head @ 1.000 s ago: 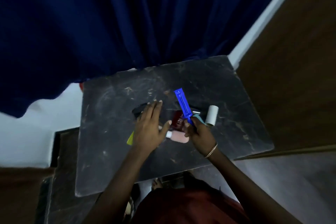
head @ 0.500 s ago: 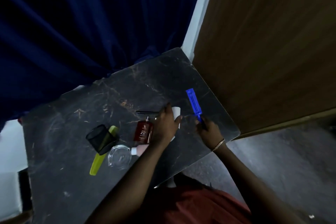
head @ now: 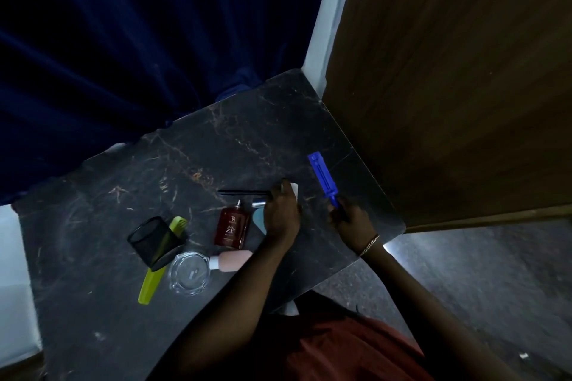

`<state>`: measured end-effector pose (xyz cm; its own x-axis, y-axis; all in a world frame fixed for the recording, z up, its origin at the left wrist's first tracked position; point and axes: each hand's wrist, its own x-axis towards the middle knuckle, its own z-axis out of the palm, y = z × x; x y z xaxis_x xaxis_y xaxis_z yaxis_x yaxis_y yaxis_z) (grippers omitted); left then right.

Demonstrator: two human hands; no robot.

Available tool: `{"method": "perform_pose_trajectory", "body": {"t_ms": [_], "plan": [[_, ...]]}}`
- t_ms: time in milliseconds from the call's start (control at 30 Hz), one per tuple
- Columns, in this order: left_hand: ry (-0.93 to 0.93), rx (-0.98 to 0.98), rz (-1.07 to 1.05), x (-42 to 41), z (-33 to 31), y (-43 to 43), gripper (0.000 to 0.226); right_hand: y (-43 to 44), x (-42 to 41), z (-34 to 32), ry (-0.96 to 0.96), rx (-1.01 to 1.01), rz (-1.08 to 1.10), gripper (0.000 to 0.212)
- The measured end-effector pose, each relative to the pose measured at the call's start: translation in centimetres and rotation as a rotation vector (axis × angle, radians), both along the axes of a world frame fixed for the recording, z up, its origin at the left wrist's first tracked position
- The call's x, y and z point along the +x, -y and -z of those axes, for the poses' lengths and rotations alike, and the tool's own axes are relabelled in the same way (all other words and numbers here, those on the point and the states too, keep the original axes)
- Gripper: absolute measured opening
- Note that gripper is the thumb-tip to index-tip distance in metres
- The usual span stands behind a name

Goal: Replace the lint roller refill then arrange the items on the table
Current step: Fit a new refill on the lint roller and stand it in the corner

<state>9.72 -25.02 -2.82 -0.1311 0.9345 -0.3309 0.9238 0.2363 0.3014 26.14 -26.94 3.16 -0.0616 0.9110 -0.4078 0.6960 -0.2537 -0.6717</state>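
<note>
We are mid-refill: our right hand (head: 351,219) grips the bare blue plastic lint roller handle (head: 323,176) above the dark marble worktop (head: 130,195), while our left hand (head: 283,213) closes over the white paper refill roll (head: 294,189) lying there. Next we likely lift the roll and slide it onto the handle's spindle.

A single head-worn camera looks steeply down and forward from above the person's chest onto the dark marbled bench (head: 241,133), close enough that both forearms reach in from the bottom edge; wide-angle bending curves the borders.
</note>
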Motion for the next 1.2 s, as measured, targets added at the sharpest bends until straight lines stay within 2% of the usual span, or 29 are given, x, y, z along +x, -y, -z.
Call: {"method": "perform_pose_trajectory", "body": {"t_ms": [100, 267, 367, 467, 600, 767, 933, 1067, 1200], "plan": [[0.084, 0.015, -0.043, 0.4, 0.1, -0.2, 0.079, -0.2, 0.2, 0.0, -0.014, 0.006, 0.003, 0.018], [0.456, 0.048, -0.191, 0.2, -0.7, -0.8, 0.086, -0.8, 0.2, -0.9, 0.004, 0.058, -0.022, 0.017], [0.662, 0.124, -0.248, -1.7, -1.8, -0.7, 0.071, -1.3, 0.6, -1.9, 0.015, 0.115, -0.043, 0.022], [0.774, 0.167, -0.262, -4.3, -3.3, -0.2, 0.055, -1.5, 1.0, -2.8, 0.015, 0.193, -0.098, 0.028], [0.838, 0.260, -0.183, -7.9, -5.8, 1.2, 0.053, -1.0, 0.8, -3.4, 0.050, 0.322, -0.198, 0.028], [0.822, 0.287, -0.125, -11.9, -8.6, 3.5, 0.053, -0.5, -1.2, -4.9, 0.015, 0.400, -0.327, 0.019], [0.856, 0.266, -0.056, -15.4, -10.3, 4.9, 0.051, -1.6, -2.1, -6.8, 0.081, 0.344, -0.478, 0.025], [0.961, 0.164, -0.058, -17.9, -12.0, 5.6, 0.046, -2.8, -2.5, -9.3, 0.113, 0.262, -0.616, 0.015], [1.011, 0.195, -0.058, -19.3, -13.7, 6.2, 0.036, -3.2, -4.0, -11.7, 0.114, 0.222, -0.706, 0.017]]}}
